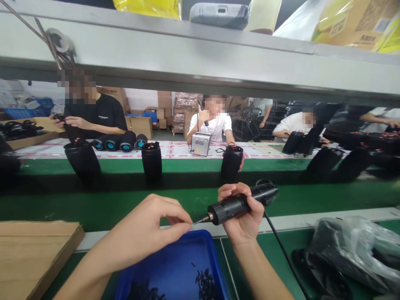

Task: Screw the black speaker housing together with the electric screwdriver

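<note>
My right hand [243, 216] is wrapped round a black electric screwdriver [229, 208], which lies nearly level with its bit pointing left. The thumb and fingers of my left hand [156, 225] pinch at the tip of that bit; anything small between them is too hidden to make out. Below both hands sits a blue tray [215, 266] with small dark screws [204, 283] in it. From the screwdriver's rear a black cable [284, 246] runs down to the right.
Black cylinders [151, 160] stand along the green belt [125, 204] ahead. Cardboard [37, 254] lies at left, a clear plastic bag [350, 246] at right. A metal shelf [200, 54] crosses above. Several people work opposite, beside a small metal box [201, 143].
</note>
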`<action>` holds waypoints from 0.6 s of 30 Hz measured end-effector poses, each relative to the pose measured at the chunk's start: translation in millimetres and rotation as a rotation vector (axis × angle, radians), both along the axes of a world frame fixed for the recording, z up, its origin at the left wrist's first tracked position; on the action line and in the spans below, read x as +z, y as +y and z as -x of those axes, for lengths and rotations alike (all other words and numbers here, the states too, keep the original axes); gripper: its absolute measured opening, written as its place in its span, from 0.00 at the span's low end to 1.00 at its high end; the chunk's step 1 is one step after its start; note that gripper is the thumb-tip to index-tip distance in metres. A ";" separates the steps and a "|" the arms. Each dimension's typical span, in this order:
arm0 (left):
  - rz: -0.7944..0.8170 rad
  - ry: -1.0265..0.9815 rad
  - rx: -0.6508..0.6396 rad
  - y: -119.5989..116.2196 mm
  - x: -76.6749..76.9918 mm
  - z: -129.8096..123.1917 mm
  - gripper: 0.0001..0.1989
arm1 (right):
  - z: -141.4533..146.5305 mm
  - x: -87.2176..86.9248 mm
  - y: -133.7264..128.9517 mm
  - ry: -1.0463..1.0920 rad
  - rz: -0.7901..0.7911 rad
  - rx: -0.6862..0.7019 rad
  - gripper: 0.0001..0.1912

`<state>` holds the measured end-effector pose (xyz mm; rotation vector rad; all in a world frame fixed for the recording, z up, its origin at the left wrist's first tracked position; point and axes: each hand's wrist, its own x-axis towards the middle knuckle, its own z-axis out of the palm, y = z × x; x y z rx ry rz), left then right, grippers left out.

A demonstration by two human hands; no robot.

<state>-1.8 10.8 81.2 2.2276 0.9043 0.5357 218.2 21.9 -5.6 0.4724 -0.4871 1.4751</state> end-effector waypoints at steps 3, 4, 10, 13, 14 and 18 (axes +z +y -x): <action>0.025 -0.012 -0.029 -2.1 2.0 1.4 0.08 | 0.4 4.8 -3.0 -0.030 -0.020 0.014 0.10; 0.024 -0.012 -0.035 -3.1 2.6 1.5 0.08 | 0.3 6.3 -4.0 -0.039 -0.028 0.017 0.11; -0.014 -0.046 -0.064 -11.6 4.4 -0.9 0.08 | -2.4 15.5 -8.8 -0.059 -0.056 0.033 0.13; -0.030 -0.057 -0.073 -14.2 5.4 -1.5 0.08 | -3.3 19.8 -11.3 -0.056 -0.070 0.033 0.13; -0.034 -0.052 -0.073 -14.5 5.7 -1.5 0.08 | -3.4 20.7 -12.1 -0.054 -0.074 0.030 0.13; -0.038 -0.032 -0.070 -14.9 6.5 -1.5 0.07 | -3.5 22.1 -14.2 -0.054 -0.085 0.025 0.13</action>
